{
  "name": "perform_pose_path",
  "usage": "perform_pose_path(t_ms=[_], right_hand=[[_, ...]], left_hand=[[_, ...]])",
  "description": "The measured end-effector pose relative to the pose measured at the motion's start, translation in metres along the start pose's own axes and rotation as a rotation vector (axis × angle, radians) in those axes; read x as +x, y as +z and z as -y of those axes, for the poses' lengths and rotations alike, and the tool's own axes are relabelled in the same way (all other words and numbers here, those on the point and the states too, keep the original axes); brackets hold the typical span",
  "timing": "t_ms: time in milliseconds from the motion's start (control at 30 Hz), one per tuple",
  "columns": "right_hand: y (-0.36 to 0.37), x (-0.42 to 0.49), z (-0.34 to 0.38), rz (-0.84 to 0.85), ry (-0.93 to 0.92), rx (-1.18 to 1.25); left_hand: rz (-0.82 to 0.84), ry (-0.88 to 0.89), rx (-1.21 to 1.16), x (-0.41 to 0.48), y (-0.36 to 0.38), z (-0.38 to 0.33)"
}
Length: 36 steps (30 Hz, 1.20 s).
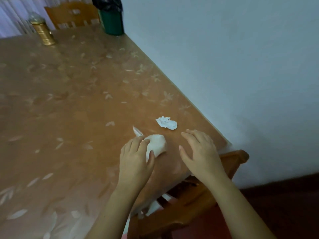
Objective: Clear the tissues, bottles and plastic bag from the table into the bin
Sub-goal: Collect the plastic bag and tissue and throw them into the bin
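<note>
My left hand point(136, 156) grips what looks like a soft white tissue wad point(156, 145); my right hand point(200, 149) hovers spread and empty. A crumpled white tissue point(166, 123) lies near the brown leaf-patterned counter point(69, 100) edge, with open surface leftward.

Two tissues point(166, 123) on table point(69, 100) near right edge, bin point(112, 21) at far corner

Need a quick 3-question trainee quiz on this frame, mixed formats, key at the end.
1. True or false: the right hand grips the crumpled tissue.
2. The left hand closes on: A) a pale wad of tissue, B) the gold container, C) nothing.
3. Fill in: the green bin stands at the table's ____ corner, beside the wall.

Key: 1 false, it hovers open just short of the tissue; 2 A; 3 far.
</note>
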State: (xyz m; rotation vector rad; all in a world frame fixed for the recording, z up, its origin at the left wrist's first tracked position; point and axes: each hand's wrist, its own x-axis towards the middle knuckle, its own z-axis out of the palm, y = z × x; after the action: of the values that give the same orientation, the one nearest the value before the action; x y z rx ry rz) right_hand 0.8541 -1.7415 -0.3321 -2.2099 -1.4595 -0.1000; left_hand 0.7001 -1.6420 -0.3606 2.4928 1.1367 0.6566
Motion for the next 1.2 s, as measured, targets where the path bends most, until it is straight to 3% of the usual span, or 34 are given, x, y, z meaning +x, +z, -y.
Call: perform_pose_path(t_ms=[500, 767, 1200], right_hand=[[0.083, 0.075, -0.043, 0.177, -0.126, 0.030], [0.141, 0.112, -0.079, 0.359, -0.201, 0.091], [0.189, 0.126, -0.109, 0.389, -0.288, 0.214]], left_hand=[[0.117, -0.181, -0.016, 0.034, 0.062, 0.036], [0.206, -0.352, -0.007, 0.038, 0.096, 0.032], [0.208, -0.454, -0.099, 0.027, 0.116, 0.027]])
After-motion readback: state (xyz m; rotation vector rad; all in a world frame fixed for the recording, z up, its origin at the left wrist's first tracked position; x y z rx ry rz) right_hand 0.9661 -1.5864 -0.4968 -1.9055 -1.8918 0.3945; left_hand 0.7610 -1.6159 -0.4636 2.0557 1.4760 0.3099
